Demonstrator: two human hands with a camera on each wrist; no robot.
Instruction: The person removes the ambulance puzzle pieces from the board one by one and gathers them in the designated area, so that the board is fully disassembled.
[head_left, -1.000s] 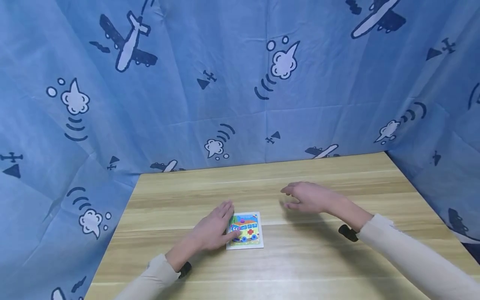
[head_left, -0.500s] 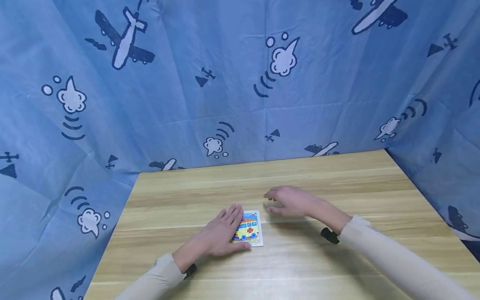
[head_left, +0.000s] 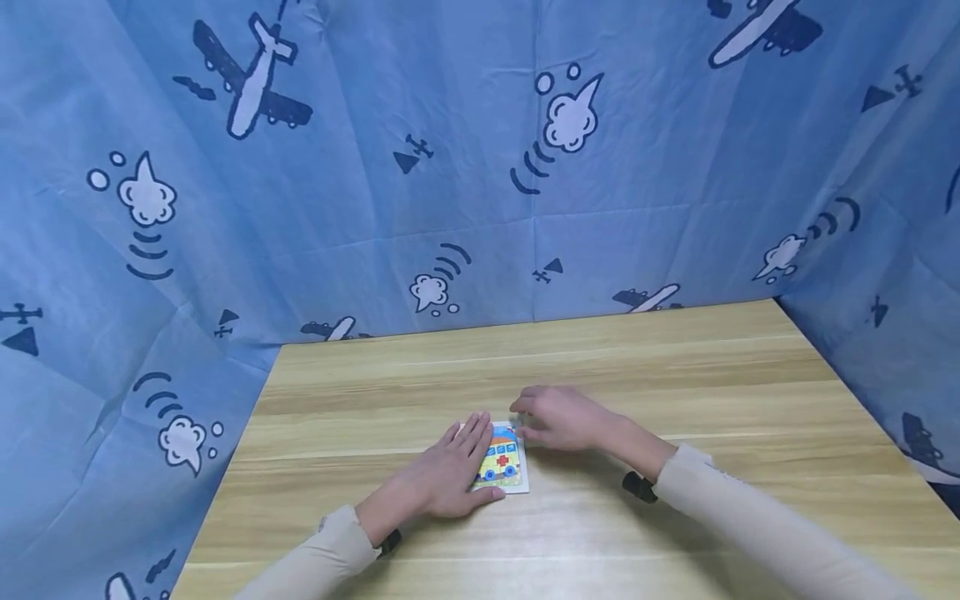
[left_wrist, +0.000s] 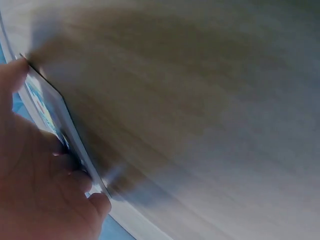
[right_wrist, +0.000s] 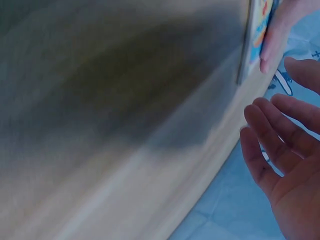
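Note:
A small square picture board point(head_left: 501, 461) lies on the table, white-edged, with a yellow ambulance and a red cross on it. Across its left part rests my left hand point(head_left: 450, 475), fingers stretched toward the far edge and thumb at the near edge, hiding that side of the picture. In the left wrist view, the left hand point(left_wrist: 47, 165) lies over the board's face point(left_wrist: 45, 107) with fingertips at its edges. My right hand point(head_left: 562, 417) hovers at the board's far right corner, its fingers loosely bent. The right wrist view shows the right hand point(right_wrist: 285, 135) holding nothing, beside the board point(right_wrist: 256, 35).
The wooden table point(head_left: 637, 533) stretches around the board on every side. A blue curtain point(head_left: 480, 167) printed with planes and clouds hangs behind the table and along both sides. Black wrist bands point(head_left: 640, 487) show below the beige sleeves point(head_left: 750, 508).
My left hand has slid right across the board, covering more of the picture. My right hand has come left and nearer, from well apart to the board's far right corner. The board has stayed put.

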